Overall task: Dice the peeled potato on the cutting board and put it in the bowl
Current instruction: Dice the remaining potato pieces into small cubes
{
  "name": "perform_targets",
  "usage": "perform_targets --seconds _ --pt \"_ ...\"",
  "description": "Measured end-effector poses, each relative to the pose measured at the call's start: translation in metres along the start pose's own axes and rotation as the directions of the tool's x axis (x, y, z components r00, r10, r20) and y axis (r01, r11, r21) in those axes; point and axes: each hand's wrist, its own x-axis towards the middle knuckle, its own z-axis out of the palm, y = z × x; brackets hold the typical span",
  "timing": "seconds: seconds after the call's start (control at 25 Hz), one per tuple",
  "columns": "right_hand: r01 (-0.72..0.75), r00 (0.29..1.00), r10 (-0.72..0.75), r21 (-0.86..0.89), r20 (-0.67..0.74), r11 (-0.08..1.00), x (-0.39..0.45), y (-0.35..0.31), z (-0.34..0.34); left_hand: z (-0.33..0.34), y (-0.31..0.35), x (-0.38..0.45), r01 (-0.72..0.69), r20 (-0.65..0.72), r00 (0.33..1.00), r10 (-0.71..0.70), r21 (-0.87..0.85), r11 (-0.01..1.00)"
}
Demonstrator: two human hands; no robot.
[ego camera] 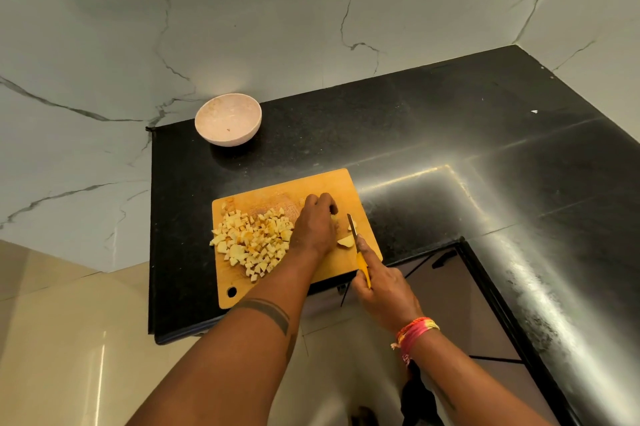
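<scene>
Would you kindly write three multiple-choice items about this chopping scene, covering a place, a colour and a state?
1. Where does the diced potato lie?
A. in the bowl
B. on the cutting board's left part
C. on the counter

2. What colour is the knife handle?
A. yellow
B. black
C. red

3. What is in the bowl?
A. potato dice
B. water
C. no dice yet

Answers: 1 B, the pile sits on the cutting board, left of the left hand. 2 A, yellow shows above the right hand. 3 C, its inside shows only specks.
</scene>
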Motion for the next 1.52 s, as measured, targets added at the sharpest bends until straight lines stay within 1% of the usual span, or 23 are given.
perform_targets --seconds 0.08,0.12,0.16,0.24,0.28,0.36,0.4,0.56,0.6,0.64,0.68,0.72,0.76,0.8,0.84,0.88,0.92,1.12,1.2,1.28,1.36,1.44,1.52 --pt "0.014 1.0 -0.014 0.018 -0.001 1.0 0.005 -0.01 0.001 -0.009 -0.003 0.008 0.001 -0.043 0.999 -0.009 -0.17 0.985" --pt "0.024 1.0 -0.024 0.024 -0.006 0.999 0.008 -0.013 0.002 -0.013 -0.004 0.012 0.011 -0.031 0.999 -0.019 -0.232 0.973" --pt "0.026 1.0 -0.026 0.037 -0.008 0.999 0.012 -0.016 0.004 -0.016 -0.006 0.016 0.015 -0.005 1.0 -0.016 -0.25 0.968" --pt "0.017 1.0 -0.017 0.07 0.0 0.997 0.017 -0.018 0.007 -0.02 -0.014 0.022 0.007 0.03 1.0 -0.002 -0.183 0.983" --pt "0.016 1.0 -0.017 0.074 0.008 0.997 0.019 -0.018 0.008 -0.021 -0.021 0.024 0.026 0.026 0.999 -0.023 -0.144 0.989" --pt "0.006 1.0 -0.008 0.072 0.02 0.997 0.022 -0.017 0.009 -0.023 -0.034 0.025 0.083 0.042 0.996 -0.078 -0.139 0.987" --pt "0.002 1.0 -0.003 0.066 0.023 0.998 0.024 -0.016 0.009 -0.022 -0.039 0.026 0.09 0.062 0.995 -0.082 -0.148 0.985" --pt "-0.011 0.998 0.009 0.045 0.059 0.999 0.026 -0.018 0.01 -0.02 -0.04 0.029 0.015 0.108 0.994 0.002 -0.154 0.988" --pt "-0.016 0.998 0.013 0.047 0.062 0.999 0.028 -0.02 0.011 -0.022 -0.038 0.03 0.0 0.093 0.996 0.012 -0.134 0.991" --pt "-0.021 0.998 0.018 0.044 0.061 0.999 0.031 -0.022 0.011 -0.024 -0.036 0.031 -0.002 0.037 0.999 0.006 -0.091 0.996" --pt "-0.025 0.998 0.022 0.039 0.06 0.999 0.035 -0.023 0.012 -0.025 -0.036 0.029 0.02 -0.048 0.999 -0.022 -0.05 0.999" --pt "-0.028 0.998 0.026 0.033 0.061 0.999 0.038 -0.023 0.011 -0.025 -0.035 0.026 0.049 -0.115 0.992 -0.053 -0.042 0.998" --pt "-0.032 0.997 0.03 0.024 0.066 0.999 0.041 -0.023 0.01 -0.022 -0.036 0.021 0.063 -0.138 0.988 -0.07 -0.057 0.996" --pt "-0.031 0.997 0.03 0.013 0.077 0.999 0.042 -0.022 0.009 -0.018 -0.037 0.016 0.058 -0.109 0.992 -0.066 -0.072 0.996" --pt "-0.027 0.996 0.026 0.006 0.091 1.0 0.044 -0.021 0.008 -0.013 -0.036 0.011 0.047 -0.052 0.997 -0.051 -0.064 0.997" --pt "-0.022 0.994 0.021 0.003 0.106 1.0 0.044 -0.02 0.007 -0.009 -0.035 0.007 0.032 0.001 0.999 -0.032 -0.033 0.999" --pt "-0.011 0.993 0.011 0.001 0.121 1.0 0.046 -0.018 0.006 -0.005 -0.033 0.005 0.027 0.022 0.999 -0.027 -0.004 1.0" --pt "0.108 0.96 -0.093 -0.04 0.265 0.993 0.054 -0.012 -0.012 -0.007 -0.02 0.011 0.153 0.023 0.988 -0.153 0.004 0.988" --pt "0.13 0.947 -0.106 -0.059 0.304 0.99 0.057 -0.014 -0.018 -0.009 -0.015 0.015 0.209 0.015 0.978 -0.209 -0.014 0.978" --pt "0.113 0.947 -0.09 -0.055 0.308 0.992 0.061 -0.02 -0.018 -0.012 -0.013 0.019 0.249 -0.017 0.968 -0.251 -0.059 0.967" --pt "0.051 0.96 -0.05 0.001 0.276 0.999 0.061 -0.028 -0.01 -0.015 -0.017 0.023 0.259 -0.019 0.965 -0.263 -0.111 0.959" --pt "0.001 0.973 -0.007 0.029 0.23 1.0 0.061 -0.04 -0.003 -0.018 -0.028 0.023 0.226 0.002 0.974 -0.226 -0.071 0.972" --pt "-0.03 0.976 0.022 0.033 0.217 0.999 0.059 -0.045 -0.002 -0.02 -0.038 0.019 0.205 -0.002 0.979 -0.205 -0.014 0.979"
